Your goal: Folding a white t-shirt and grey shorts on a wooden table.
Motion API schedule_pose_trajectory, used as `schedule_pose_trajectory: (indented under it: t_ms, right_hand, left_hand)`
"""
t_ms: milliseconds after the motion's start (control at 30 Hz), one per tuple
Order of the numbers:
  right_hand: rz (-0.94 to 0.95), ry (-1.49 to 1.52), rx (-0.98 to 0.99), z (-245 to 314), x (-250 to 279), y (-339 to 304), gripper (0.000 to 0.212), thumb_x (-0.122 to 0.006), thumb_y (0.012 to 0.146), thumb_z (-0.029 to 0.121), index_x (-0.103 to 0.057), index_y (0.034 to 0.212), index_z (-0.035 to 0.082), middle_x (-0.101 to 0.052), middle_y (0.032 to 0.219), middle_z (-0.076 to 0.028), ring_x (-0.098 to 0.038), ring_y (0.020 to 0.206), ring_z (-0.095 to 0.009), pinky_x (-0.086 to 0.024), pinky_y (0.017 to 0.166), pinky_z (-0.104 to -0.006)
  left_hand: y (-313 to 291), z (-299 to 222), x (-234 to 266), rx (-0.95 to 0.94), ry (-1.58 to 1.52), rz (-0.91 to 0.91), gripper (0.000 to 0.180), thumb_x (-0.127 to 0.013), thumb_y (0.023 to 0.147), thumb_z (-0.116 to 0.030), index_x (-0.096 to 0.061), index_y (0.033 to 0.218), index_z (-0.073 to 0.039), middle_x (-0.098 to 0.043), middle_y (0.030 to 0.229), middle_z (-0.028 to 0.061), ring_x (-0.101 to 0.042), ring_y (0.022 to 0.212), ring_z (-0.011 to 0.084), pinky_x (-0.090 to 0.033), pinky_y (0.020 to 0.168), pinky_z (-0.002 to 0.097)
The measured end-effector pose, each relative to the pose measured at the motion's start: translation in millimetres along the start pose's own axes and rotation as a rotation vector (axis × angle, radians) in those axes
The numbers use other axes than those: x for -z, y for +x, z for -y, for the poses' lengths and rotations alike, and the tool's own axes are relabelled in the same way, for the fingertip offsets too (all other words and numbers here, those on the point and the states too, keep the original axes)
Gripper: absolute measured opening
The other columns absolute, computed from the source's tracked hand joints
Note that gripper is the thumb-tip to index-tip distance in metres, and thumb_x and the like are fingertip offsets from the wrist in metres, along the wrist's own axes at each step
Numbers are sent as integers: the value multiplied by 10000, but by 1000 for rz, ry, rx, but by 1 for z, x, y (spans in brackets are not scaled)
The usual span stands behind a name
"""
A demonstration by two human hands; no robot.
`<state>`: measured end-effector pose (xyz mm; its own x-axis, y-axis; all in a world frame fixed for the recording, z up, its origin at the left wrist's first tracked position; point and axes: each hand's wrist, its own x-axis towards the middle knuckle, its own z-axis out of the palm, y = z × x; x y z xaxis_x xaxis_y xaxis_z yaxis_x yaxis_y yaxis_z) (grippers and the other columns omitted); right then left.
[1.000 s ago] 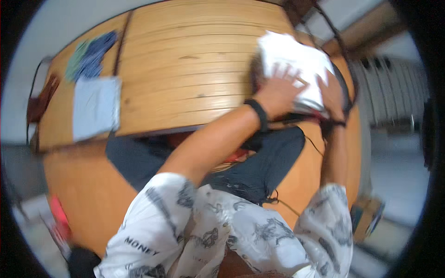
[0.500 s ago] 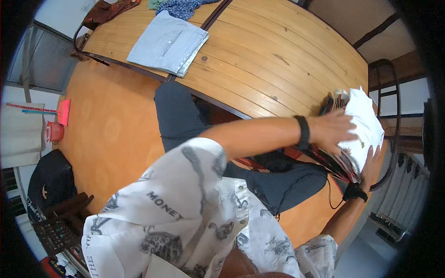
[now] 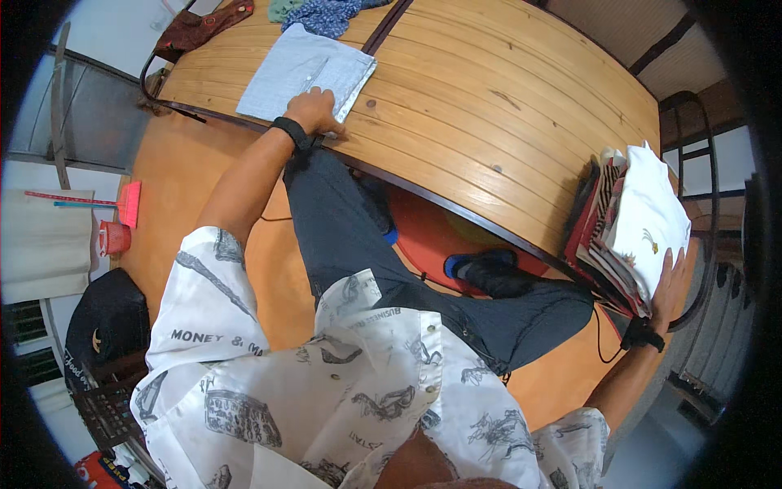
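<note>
A folded light blue garment [image 3: 287, 69] lies flat on the wooden table near its left front edge. My left hand [image 3: 314, 112] is at its near right corner, fingers curled onto the cloth; the fingertips are partly hidden. At the table's right end stands a stack of folded clothes [image 3: 599, 216], dark, red, striped and pale layers leaning together. A white folded garment [image 3: 648, 216] with a small print forms its right-hand face. Against the lower part of that white cloth rests my right hand [image 3: 669, 285], fingers stretched out.
A patterned blue cloth [image 3: 322, 16] and a brown leather-like item [image 3: 204, 26] lie at the table's far left. Dark metal rails [image 3: 705, 163] curve around the table ends. My legs reach under the table. A red dustpan [image 3: 129, 204] and a red bucket [image 3: 114, 238] stand at left.
My left hand has left the white garment on the stack and swung left to the light blue garment. My right hand stays at the stack. The whole view has shifted slightly.
</note>
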<state>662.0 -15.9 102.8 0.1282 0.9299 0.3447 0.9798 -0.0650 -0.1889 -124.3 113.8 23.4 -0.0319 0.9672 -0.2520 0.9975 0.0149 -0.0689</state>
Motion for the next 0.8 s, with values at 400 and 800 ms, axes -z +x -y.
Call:
schedule_pose_trajectory:
  t_ms: [400,800]
  right_hand:
    - [15,1,-46,3,-7,-9,659,-448,1047,446,-405,1478,-50,-398,1524,-282,-357,1416,-433,-279,1166,-472]
    - [-4,-62,-3,-32,-11,-5,689,-449,1042,467,-391,1486,-57,-408,1514,-288,-367,1411,-431,-276,1163,-474]
  left_hand:
    - [34,43,-27,40,-90,40,417,-641,868,-311,-629,1165,-18,-568,1267,281,-602,1134,458,-501,966,489]
    - [18,75,32,-7,-253,-231,306,-552,917,-208,-607,1142,-8,-665,1109,291,-632,1061,456,-492,919,516]
